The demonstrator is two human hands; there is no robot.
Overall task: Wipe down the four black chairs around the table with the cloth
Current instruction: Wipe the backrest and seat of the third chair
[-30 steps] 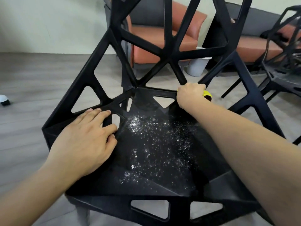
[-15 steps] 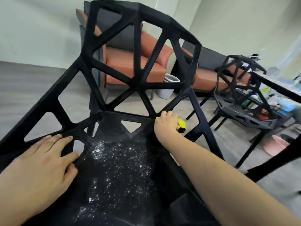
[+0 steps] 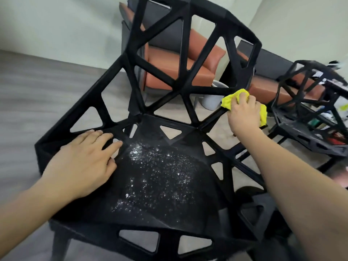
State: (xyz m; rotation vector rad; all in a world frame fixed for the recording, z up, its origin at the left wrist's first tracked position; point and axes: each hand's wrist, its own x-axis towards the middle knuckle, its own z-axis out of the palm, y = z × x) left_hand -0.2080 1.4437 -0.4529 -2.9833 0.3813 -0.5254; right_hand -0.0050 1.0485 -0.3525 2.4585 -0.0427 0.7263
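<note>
Head view, looking down on one black chair (image 3: 169,185) with open triangular lattice, filling most of picture. Seat dusted with white specks (image 3: 156,166) in the middle, not yet wiped. Behind it, against the wall, an orange and grey sofa (image 3: 175,65) and a pale bin (image 3: 211,98) on the floor. At right, near, a second black chair (image 3: 305,119) of same form, with blurred small items visible through it.

Left hand (image 3: 82,161) laid flat on left side of seat, fingers straight and spread, holding nothing, only pressing the frame to steady it. Right hand (image 3: 244,113) at right side strut where backrest meets seat, fingers curled over yellow cloth (image 3: 231,98), gripping it and pressing it on the strut; cloth bunched, showing at both sides of the hand.

Step in hand, by judgement: wiping frame of first visible chair, early in the task. Next move probably calls for bringing cloth down to the speckled seat, with firm sweeping pressure, left hand moved aside from the path.
</note>
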